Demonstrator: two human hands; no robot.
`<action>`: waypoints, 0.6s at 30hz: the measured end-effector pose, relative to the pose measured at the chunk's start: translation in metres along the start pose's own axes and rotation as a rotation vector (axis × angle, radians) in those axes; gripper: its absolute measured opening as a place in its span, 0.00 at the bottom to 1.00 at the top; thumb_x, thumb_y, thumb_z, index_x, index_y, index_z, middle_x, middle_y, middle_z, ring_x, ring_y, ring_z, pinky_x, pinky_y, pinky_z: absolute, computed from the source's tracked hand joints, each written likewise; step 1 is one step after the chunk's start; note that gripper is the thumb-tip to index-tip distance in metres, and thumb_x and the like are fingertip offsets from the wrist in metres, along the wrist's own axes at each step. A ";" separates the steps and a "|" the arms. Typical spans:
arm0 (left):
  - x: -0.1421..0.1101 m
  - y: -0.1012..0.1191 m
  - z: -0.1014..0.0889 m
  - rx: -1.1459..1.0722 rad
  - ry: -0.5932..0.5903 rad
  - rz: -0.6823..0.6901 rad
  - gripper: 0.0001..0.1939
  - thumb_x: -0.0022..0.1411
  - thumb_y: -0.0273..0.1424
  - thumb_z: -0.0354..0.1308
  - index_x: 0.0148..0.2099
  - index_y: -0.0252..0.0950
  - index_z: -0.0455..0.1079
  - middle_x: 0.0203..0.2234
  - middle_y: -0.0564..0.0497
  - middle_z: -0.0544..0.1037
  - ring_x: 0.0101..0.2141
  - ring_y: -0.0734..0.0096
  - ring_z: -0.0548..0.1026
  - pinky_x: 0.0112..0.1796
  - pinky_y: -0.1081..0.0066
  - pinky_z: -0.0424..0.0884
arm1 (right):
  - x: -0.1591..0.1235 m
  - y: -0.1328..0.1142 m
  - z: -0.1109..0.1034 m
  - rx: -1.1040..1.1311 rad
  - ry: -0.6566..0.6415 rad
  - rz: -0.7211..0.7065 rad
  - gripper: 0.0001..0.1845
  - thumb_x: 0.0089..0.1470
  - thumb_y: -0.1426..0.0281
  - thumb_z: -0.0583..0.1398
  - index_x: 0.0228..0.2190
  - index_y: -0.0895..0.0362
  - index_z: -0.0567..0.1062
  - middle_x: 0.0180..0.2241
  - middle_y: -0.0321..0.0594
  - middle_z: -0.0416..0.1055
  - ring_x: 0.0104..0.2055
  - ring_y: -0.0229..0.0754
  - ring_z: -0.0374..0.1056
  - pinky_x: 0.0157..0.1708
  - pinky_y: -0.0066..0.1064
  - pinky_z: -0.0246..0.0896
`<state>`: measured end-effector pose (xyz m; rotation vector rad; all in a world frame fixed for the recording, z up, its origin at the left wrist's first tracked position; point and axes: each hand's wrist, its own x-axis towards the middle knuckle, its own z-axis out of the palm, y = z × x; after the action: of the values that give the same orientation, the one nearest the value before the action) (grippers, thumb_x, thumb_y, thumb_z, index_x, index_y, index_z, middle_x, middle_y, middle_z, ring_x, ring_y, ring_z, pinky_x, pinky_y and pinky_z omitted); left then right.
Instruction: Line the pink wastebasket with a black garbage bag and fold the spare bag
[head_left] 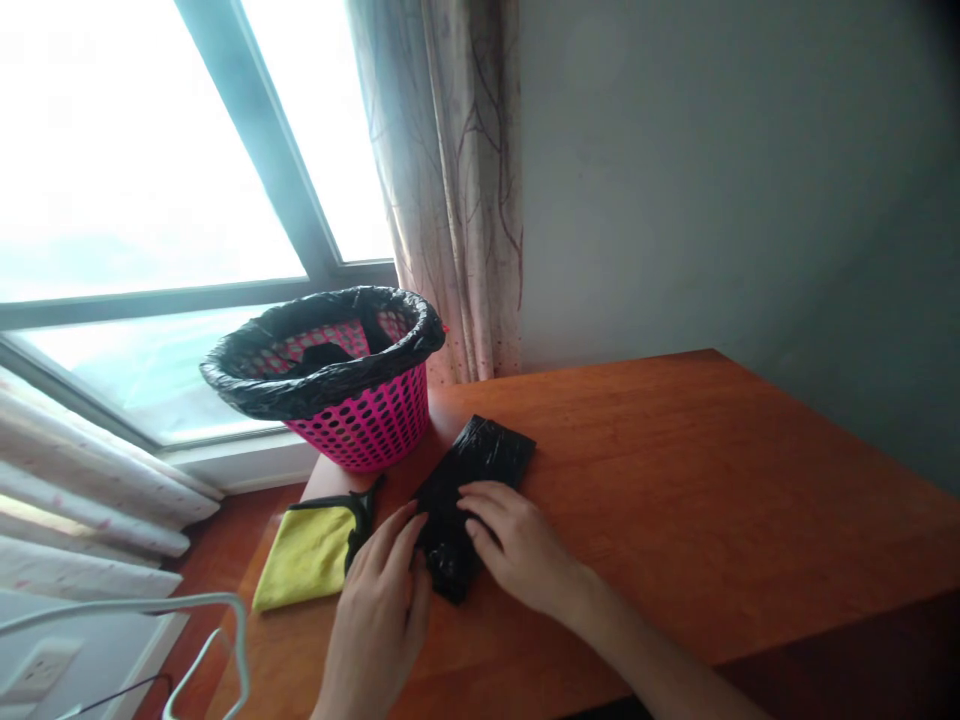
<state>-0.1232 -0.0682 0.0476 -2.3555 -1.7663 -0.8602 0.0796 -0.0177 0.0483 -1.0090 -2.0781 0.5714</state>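
A black plastic bag (480, 460), folded into a long flat strip, lies slantwise on the wooden table (660, 480). My left hand (379, 600) is at its near left edge, fingers stretched and fingertips touching the plastic. From the right, my right hand (517, 550) rests its spread fingertips on the strip. Neither hand is closed around it. Beside my left hand lies a folded yellow cloth (307, 555) with black trim; a black part at its right edge is partly hidden by my fingers.
Behind the cloth stands a pink perforated basket (375, 430), its rim covered by a black bin liner (330, 385). A white cable (240, 630) loops at the lower left, near a wall socket (43, 672). A curtain (472, 200) hangs beside the bright window.
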 end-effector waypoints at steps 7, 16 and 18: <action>0.037 0.004 0.028 0.112 -0.274 0.326 0.24 0.69 0.34 0.49 0.66 0.43 0.63 0.67 0.45 0.60 0.67 0.48 0.55 0.61 0.43 0.57 | 0.066 0.079 -0.011 -0.318 -0.142 0.039 0.24 0.66 0.68 0.51 0.60 0.62 0.67 0.65 0.53 0.58 0.69 0.53 0.50 0.67 0.50 0.46; 0.004 0.001 0.043 0.241 -0.289 0.222 0.30 0.68 0.42 0.51 0.69 0.42 0.57 0.68 0.41 0.57 0.66 0.42 0.55 0.60 0.41 0.57 | 0.085 0.089 0.017 -0.356 -0.322 -0.060 0.25 0.66 0.64 0.51 0.62 0.57 0.65 0.67 0.51 0.54 0.69 0.56 0.48 0.65 0.55 0.47; -0.009 0.011 0.043 0.258 -0.262 0.165 0.31 0.67 0.43 0.52 0.69 0.41 0.59 0.67 0.40 0.59 0.65 0.41 0.56 0.59 0.40 0.58 | 0.085 0.085 0.021 -0.331 -0.341 -0.130 0.25 0.64 0.64 0.53 0.60 0.56 0.67 0.66 0.50 0.57 0.69 0.55 0.50 0.64 0.53 0.49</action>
<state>-0.0983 -0.0631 0.0099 -2.4809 -1.6167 -0.2934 0.0683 0.0997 0.0157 -1.0002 -2.5831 0.3569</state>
